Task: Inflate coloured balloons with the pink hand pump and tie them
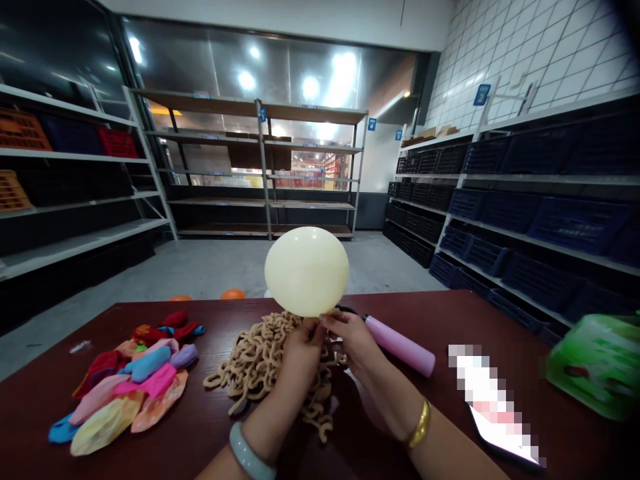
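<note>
A pale yellow inflated balloon [307,270] stands upright over the far edge of the dark red table [200,440]. At its lower end, my left hand [304,337] and my right hand [346,331] pinch the neck, fingertips close together. The neck itself is mostly hidden by the fingers. Beneath and beside my left hand lies a heap of tan, chain-like loops [255,363]. A pink cylinder [400,345] rests just right of my right hand.
Deflated balloons [150,357] in several colours lie at the table's left. On the right are a phone [500,413], partly pixelated, and a green package [597,363]. Orange balloons [233,294] show beyond the far edge. Shelves [215,201] with crates [583,220] at the sides surround the floor.
</note>
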Demonstrator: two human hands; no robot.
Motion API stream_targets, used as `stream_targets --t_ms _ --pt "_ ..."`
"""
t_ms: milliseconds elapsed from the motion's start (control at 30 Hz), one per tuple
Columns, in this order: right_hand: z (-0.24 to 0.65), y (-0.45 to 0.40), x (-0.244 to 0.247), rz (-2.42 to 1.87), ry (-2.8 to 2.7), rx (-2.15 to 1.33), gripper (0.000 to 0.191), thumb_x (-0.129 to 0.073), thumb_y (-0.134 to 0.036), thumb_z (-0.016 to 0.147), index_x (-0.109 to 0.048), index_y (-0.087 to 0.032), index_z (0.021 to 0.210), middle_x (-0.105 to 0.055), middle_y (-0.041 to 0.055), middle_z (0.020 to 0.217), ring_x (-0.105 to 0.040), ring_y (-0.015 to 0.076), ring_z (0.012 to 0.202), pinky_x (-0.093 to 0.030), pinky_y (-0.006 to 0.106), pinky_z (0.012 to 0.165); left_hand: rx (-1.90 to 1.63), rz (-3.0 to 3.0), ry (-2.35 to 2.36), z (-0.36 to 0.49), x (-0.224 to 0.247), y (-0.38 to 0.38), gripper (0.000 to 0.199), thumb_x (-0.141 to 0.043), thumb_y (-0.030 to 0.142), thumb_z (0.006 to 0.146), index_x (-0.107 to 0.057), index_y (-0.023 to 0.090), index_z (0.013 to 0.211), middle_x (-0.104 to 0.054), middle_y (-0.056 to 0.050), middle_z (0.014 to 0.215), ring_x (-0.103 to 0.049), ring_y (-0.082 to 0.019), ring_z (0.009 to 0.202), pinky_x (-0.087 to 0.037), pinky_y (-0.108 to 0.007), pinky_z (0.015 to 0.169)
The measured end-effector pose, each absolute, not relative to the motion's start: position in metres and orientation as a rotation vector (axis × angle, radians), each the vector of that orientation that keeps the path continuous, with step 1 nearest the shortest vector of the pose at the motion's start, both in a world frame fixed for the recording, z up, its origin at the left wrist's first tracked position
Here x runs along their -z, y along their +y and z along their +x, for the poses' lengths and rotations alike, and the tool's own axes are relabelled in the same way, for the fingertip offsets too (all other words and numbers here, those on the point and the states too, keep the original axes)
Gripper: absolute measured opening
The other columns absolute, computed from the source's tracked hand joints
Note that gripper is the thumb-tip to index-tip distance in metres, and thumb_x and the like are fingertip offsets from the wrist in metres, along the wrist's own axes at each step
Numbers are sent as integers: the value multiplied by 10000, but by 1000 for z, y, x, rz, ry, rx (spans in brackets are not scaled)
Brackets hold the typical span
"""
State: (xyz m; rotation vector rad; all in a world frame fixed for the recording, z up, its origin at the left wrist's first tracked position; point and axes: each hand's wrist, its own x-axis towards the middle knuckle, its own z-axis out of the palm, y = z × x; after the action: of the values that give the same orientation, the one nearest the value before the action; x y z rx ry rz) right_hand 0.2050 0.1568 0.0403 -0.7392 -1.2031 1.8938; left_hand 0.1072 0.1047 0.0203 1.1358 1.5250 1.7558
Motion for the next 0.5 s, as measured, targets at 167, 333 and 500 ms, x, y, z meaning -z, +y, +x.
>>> stream_targets --t_ms 167,333,500 --pt "194 159 -32 -749 -1060 -1847 254 -812 -304 593 -669 -159 744 -591 -14 629 -482 90 519 -308 187 418 -1667 1283 1703 98 -21 105 237 -586 369 774 -700 170 713 -613 -32 582 -528 -181 556 -336 -260 537" --pt "175 183 -25 -773 -1047 -1855 326 -832 -335 589 -636 -149 772 -559 -33 582 -470 81 479 -316 186 403 -1564 1354 1919 85 -35 99 249 -568 385 785 -704 177 784 -690 -70 747 -606 -220 709 -396 -294 661" --pt "139 231 -36 -909 -1119 -1881 225 -694 -316 808 -610 -110 844 -578 -8 671 -512 76 513 -417 196 463 -1614 1358 1944 78 -34 101 249 -481 345 844 -670 185 871 -686 -56 850 -612 -210 810 -423 -309 745"
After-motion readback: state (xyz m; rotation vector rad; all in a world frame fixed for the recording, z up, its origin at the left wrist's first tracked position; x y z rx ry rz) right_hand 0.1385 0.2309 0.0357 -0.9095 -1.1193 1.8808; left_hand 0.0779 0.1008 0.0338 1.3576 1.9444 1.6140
